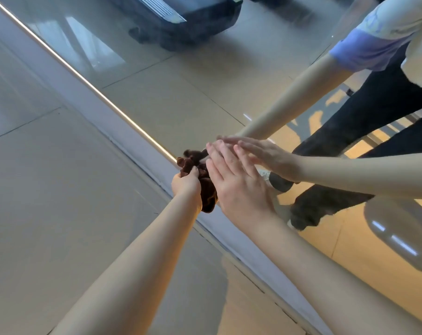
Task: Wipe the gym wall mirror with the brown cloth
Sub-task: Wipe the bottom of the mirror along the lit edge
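Observation:
The wall mirror (205,93) fills the upper right of the head view, its lower edge running diagonally above a pale baseboard. My left hand (187,182) grips the bunched brown cloth (206,184) right at the mirror's bottom edge. Part of the cloth hangs below my fist. My right hand (234,182) lies flat with straight fingers, its fingertips against the glass beside the cloth. The reflection of that hand and both arms meets it in the mirror.
A tiled beige floor (60,189) spreads at the left. The mirror reflects a dark gym machine base (181,20), my dark trousers, shoes and a pale shirt with a blue sleeve. A bright metal strip (84,81) lines the mirror's edge.

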`<action>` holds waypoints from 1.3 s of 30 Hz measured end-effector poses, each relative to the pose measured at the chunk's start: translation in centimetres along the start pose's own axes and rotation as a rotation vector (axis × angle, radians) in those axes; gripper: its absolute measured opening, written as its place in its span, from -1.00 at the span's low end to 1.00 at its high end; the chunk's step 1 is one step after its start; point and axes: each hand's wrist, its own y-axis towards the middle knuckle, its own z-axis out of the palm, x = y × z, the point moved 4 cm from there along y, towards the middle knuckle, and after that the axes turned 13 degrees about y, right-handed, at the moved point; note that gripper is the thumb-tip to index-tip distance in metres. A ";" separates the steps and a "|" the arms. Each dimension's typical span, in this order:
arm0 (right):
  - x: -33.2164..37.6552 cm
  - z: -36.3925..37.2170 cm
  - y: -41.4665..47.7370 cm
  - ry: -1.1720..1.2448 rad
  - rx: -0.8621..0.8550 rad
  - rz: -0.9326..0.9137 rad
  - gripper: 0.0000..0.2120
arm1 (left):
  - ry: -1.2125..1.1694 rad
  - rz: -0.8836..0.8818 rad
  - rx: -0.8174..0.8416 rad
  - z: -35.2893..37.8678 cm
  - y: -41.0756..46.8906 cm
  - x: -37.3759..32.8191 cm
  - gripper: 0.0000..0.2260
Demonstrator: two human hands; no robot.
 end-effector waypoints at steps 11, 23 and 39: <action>0.2 0.4 0.8 0.046 -0.044 -0.009 -0.58 | 0.009 -0.012 -0.076 -1.8 1.9 -2.9 -0.89; 2.0 0.9 6.2 0.193 -0.179 0.018 -0.64 | -0.039 0.006 -0.113 -3.4 4.7 -5.2 -0.81; 4.4 0.9 12.0 0.030 -0.072 0.101 -0.56 | 0.034 -0.050 -0.024 -7.9 7.4 -12.2 -0.88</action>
